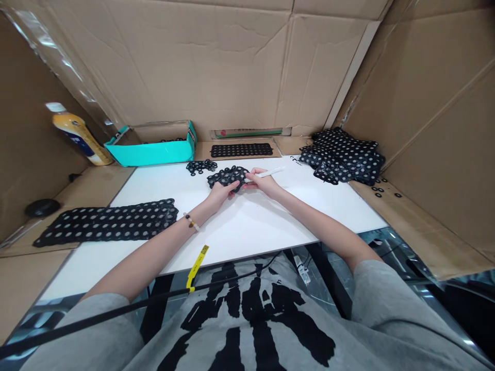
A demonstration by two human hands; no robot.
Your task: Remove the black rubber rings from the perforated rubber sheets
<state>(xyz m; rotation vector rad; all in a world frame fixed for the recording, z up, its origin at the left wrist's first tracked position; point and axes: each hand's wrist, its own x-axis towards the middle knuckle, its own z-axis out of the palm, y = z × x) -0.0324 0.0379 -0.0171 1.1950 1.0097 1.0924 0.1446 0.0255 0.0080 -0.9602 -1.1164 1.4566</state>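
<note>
Stick (274, 171) at black dotted sheet (226, 175)
Left hand (219, 196) pinches sheet, right hand (266, 185) grips stick; careful work seems to need steadiness.

1. I sit at what looks like a small workshop station, its white tabletop (240, 221) enclosed by cardboard walls (193, 62).
2. Perforated black sheets (340, 154) lie stacked on my right.
3. Loose black rings (378, 191) and a turquoise-fronted box (150, 153) suggest small-parts handwork.

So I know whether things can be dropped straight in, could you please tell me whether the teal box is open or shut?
The teal box is open: no lid covers it, and black pieces show inside.
</note>
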